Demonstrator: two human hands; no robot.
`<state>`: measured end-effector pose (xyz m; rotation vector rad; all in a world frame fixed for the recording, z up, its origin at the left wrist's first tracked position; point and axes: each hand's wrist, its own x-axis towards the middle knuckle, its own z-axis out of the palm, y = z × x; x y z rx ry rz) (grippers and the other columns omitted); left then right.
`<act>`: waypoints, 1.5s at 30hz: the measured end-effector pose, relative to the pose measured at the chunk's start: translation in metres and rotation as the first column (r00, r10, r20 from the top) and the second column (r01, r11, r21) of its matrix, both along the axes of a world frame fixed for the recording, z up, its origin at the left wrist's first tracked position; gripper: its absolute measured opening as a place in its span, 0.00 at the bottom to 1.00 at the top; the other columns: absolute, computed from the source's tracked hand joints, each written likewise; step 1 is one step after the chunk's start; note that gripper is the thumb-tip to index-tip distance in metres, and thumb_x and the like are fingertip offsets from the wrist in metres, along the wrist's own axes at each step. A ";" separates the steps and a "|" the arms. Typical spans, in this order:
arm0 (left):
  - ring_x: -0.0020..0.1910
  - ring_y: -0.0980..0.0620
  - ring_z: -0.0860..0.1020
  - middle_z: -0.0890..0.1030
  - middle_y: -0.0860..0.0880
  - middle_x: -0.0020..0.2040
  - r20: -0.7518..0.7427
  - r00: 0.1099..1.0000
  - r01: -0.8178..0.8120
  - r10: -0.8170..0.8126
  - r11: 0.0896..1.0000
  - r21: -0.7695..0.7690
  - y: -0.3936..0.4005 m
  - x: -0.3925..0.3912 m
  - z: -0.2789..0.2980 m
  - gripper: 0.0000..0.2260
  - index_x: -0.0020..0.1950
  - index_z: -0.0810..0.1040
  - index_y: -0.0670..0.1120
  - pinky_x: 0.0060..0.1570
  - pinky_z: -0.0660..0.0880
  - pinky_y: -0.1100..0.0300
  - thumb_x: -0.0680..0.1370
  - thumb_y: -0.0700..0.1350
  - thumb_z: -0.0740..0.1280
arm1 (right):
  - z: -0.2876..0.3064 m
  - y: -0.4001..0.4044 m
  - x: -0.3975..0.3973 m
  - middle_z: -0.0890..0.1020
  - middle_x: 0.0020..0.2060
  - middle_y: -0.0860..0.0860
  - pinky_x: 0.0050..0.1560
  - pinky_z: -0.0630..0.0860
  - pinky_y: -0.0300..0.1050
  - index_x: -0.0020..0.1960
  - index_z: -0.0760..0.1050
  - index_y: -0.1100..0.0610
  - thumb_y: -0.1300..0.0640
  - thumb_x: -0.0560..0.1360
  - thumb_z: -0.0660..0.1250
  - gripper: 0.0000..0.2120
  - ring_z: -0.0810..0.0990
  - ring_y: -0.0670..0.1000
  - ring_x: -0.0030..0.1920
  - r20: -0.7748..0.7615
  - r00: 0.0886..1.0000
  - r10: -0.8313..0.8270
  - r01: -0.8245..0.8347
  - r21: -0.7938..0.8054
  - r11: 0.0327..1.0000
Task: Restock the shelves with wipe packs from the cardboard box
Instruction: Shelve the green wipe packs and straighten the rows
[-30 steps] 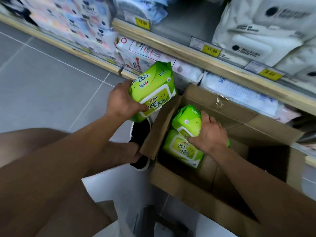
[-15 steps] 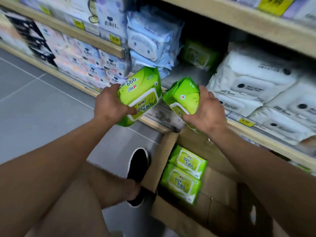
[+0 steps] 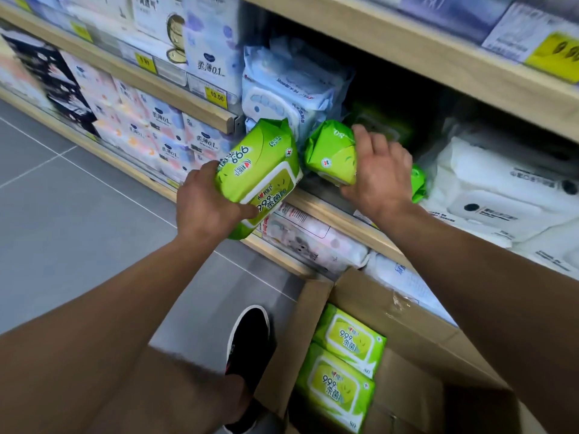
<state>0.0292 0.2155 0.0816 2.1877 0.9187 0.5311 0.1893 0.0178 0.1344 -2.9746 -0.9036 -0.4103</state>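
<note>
1. Wipe packs, green, sit in several spots; the store shelves [image 3: 329, 211] that take them run as pale wood boards across the upper frame, stacked with white and blue packs.
2. Cardboard box [image 3: 407, 314], flaps open, fills the lower right on the grey tiled floor [image 3: 78, 214]; two green packs in the box [image 3: 344, 364] lie one above the other against its left wall.
3. Centre frame, the left hand [image 3: 210, 208] curls round a green wipe pack [image 3: 260, 177], thumb across its label, holding it tilted in front of the shelf edge.
4. Right of it, the right hand [image 3: 379, 173] grips a second green pack [image 3: 332, 155] from above, fingers wrapped over its far end, at the shelf opening, just beside the blue-white packs [image 3: 291, 89].
5. A black shoe [image 3: 250, 333] stands left of the box.
</note>
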 end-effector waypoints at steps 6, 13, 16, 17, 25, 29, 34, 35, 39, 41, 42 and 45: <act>0.54 0.43 0.74 0.76 0.46 0.55 0.023 1.000 0.009 -0.010 1.000 0.016 0.003 0.010 -0.013 0.43 0.68 0.70 0.50 0.50 0.73 0.51 0.55 0.56 0.80 | -0.015 0.002 0.022 0.67 0.68 0.57 0.68 0.60 0.57 0.77 0.50 0.52 0.50 0.65 0.77 0.50 0.68 0.63 0.65 0.003 0.998 -0.060 0.060 -0.051 0.997; 0.55 0.44 0.74 0.75 0.47 0.57 0.017 1.000 0.006 -0.006 1.000 0.001 -0.002 0.018 -0.018 0.44 0.68 0.70 0.50 0.52 0.75 0.50 0.55 0.56 0.80 | -0.020 -0.003 0.016 0.69 0.65 0.57 0.67 0.61 0.57 0.76 0.54 0.51 0.48 0.62 0.76 0.49 0.68 0.62 0.63 0.051 0.996 -0.067 0.066 0.012 0.998; 0.55 0.44 0.73 0.75 0.46 0.56 0.019 1.000 0.011 -0.011 1.000 0.008 -0.003 0.019 -0.018 0.43 0.68 0.70 0.50 0.52 0.74 0.50 0.55 0.56 0.80 | -0.020 -0.002 0.014 0.69 0.65 0.57 0.67 0.61 0.57 0.76 0.53 0.52 0.48 0.63 0.76 0.49 0.68 0.62 0.63 0.059 0.993 -0.100 0.101 -0.012 0.995; 0.55 0.44 0.73 0.75 0.46 0.57 0.022 1.000 0.010 -0.010 1.000 0.008 -0.004 0.019 -0.018 0.43 0.68 0.70 0.50 0.52 0.74 0.50 0.55 0.56 0.80 | -0.021 0.000 0.015 0.69 0.65 0.58 0.67 0.61 0.57 0.76 0.52 0.52 0.48 0.63 0.76 0.49 0.68 0.62 0.63 0.055 0.991 -0.121 0.123 -0.023 0.992; 0.55 0.45 0.73 0.75 0.46 0.57 0.042 0.999 0.013 -0.013 1.000 0.015 -0.007 0.018 -0.016 0.42 0.68 0.71 0.50 0.52 0.73 0.52 0.56 0.55 0.80 | -0.022 0.013 0.027 0.68 0.66 0.58 0.68 0.60 0.59 0.75 0.53 0.52 0.57 0.66 0.75 0.45 0.67 0.63 0.66 0.049 0.980 -0.191 0.195 -0.082 0.977; 0.55 0.44 0.73 0.75 0.47 0.57 0.044 0.999 0.015 -0.015 1.000 0.021 -0.007 0.019 -0.017 0.43 0.68 0.71 0.50 0.52 0.73 0.52 0.56 0.55 0.80 | -0.026 0.012 0.030 0.68 0.66 0.58 0.70 0.59 0.60 0.75 0.53 0.52 0.59 0.66 0.73 0.45 0.67 0.63 0.66 0.103 0.975 -0.196 0.203 -0.057 0.978; 0.55 0.44 0.73 0.75 0.47 0.56 0.042 0.999 0.016 -0.017 1.000 0.024 -0.008 0.021 -0.017 0.42 0.68 0.71 0.50 0.51 0.72 0.52 0.56 0.55 0.81 | -0.028 0.022 0.034 0.68 0.67 0.57 0.71 0.55 0.64 0.75 0.53 0.52 0.53 0.65 0.76 0.46 0.65 0.62 0.68 0.046 0.963 -0.266 0.268 -0.038 0.963; 0.55 0.44 0.73 0.75 0.47 0.56 0.046 0.999 0.016 -0.017 1.000 0.022 -0.009 0.021 -0.017 0.42 0.68 0.70 0.50 0.51 0.72 0.52 0.56 0.55 0.81 | -0.026 0.023 0.035 0.68 0.68 0.57 0.71 0.55 0.64 0.75 0.53 0.52 0.53 0.65 0.76 0.47 0.65 0.62 0.68 0.027 0.960 -0.277 0.278 -0.040 0.960; 0.55 0.45 0.73 0.75 0.47 0.56 0.051 0.998 0.028 -0.030 0.999 0.023 -0.010 0.023 -0.015 0.42 0.68 0.70 0.51 0.51 0.72 0.53 0.56 0.54 0.80 | -0.017 0.013 0.033 0.67 0.68 0.58 0.69 0.59 0.63 0.75 0.52 0.54 0.53 0.65 0.76 0.47 0.65 0.62 0.69 -0.016 0.970 -0.242 0.239 -0.097 0.966; 0.56 0.45 0.73 0.75 0.47 0.56 0.047 0.998 0.034 -0.035 0.999 0.025 -0.010 0.024 -0.015 0.42 0.68 0.70 0.51 0.51 0.72 0.53 0.56 0.54 0.80 | -0.015 0.010 0.032 0.66 0.68 0.58 0.68 0.60 0.63 0.76 0.51 0.54 0.54 0.65 0.75 0.47 0.64 0.62 0.69 0.001 0.973 -0.231 0.230 -0.092 0.969; 0.56 0.45 0.72 0.75 0.47 0.56 0.045 0.998 0.036 -0.037 0.999 0.024 -0.011 0.023 -0.014 0.42 0.68 0.70 0.51 0.51 0.72 0.53 0.56 0.54 0.80 | -0.014 0.010 0.031 0.66 0.68 0.58 0.68 0.60 0.63 0.76 0.50 0.54 0.56 0.65 0.75 0.48 0.64 0.62 0.69 0.004 0.971 -0.239 0.239 -0.093 0.967; 0.56 0.45 0.72 0.74 0.47 0.56 0.058 0.998 0.037 -0.039 0.999 0.024 -0.013 0.023 -0.013 0.42 0.68 0.70 0.51 0.50 0.71 0.54 0.56 0.54 0.80 | -0.017 0.011 0.030 0.65 0.69 0.58 0.69 0.58 0.63 0.76 0.50 0.53 0.58 0.65 0.74 0.47 0.63 0.62 0.69 0.007 0.967 -0.256 0.255 -0.094 0.962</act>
